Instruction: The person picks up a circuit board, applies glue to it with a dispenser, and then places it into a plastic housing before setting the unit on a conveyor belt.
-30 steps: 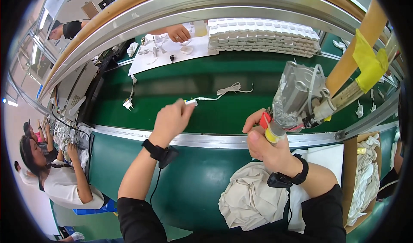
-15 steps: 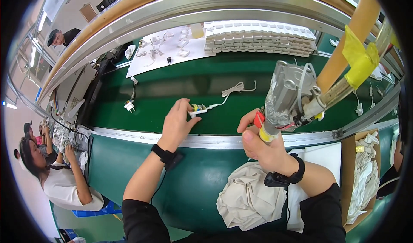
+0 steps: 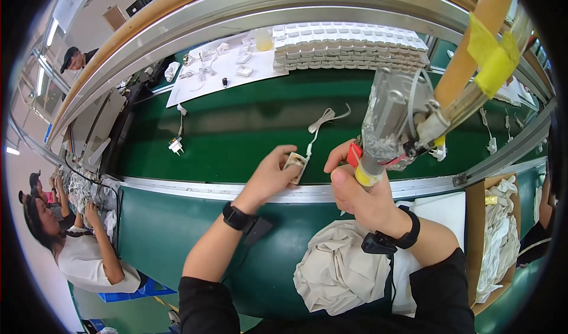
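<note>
My left hand [image 3: 267, 179] grips a small white adapter housing [image 3: 297, 163] at the belt's near edge. Its inside faces up, and a white cable [image 3: 319, 124] runs from it to a coiled bundle on the belt. My right hand [image 3: 368, 205] is wrapped round the lower end of a hanging grey metal dispensing tool [image 3: 387, 118], partly wrapped in clear film or foil. A red trigger piece [image 3: 354, 155] and a yellow-banded tip [image 3: 365, 177] show by my fingers. The tip points down, just right of the housing and apart from it.
A white plug with a short lead [image 3: 176, 146] lies on the green belt [image 3: 236, 127]. Stacked white trays [image 3: 349, 56] and a white sheet [image 3: 225, 76] with small parts stand behind. A bunched beige cloth [image 3: 342, 269] and a cardboard box [image 3: 476, 245] lie nearer. Other people sit at left.
My left hand has moved right, toward the tool, turning the adapter housing more upright and drawing its cable along. My right hand stays on the tool. The whole view has shifted slightly.
</note>
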`<state>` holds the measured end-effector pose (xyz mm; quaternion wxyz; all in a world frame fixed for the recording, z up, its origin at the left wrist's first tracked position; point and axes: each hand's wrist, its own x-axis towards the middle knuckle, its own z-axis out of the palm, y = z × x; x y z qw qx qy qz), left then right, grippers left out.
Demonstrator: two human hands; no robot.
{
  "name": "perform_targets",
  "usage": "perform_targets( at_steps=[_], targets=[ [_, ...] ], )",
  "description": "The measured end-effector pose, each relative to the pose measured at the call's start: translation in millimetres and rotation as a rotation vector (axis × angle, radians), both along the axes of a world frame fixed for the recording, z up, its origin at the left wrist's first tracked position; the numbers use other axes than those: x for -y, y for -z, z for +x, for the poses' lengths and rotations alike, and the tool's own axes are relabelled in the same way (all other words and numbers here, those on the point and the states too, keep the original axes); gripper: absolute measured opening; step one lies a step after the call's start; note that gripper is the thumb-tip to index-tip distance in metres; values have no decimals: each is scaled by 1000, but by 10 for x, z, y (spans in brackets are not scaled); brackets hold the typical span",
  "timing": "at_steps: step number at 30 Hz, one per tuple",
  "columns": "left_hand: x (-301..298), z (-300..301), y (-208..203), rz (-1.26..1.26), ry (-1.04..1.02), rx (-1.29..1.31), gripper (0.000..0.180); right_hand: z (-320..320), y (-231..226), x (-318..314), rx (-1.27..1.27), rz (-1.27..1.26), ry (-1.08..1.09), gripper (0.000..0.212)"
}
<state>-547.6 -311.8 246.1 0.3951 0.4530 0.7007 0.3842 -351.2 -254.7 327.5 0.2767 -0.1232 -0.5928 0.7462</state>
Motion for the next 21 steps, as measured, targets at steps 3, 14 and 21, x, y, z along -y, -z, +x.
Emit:
perform_targets(
  at_steps=[3, 14, 21],
  targets=[
    [83, 364, 122, 15, -63, 584, 34, 25, -43, -49, 28, -11, 87, 21],
    [345, 939, 386, -13, 268, 972, 43, -63, 89, -198, -10, 56, 153, 24],
    [354, 909, 362, 123, 257, 1046, 42, -76, 186, -197, -54, 108, 130, 29]
  ],
)
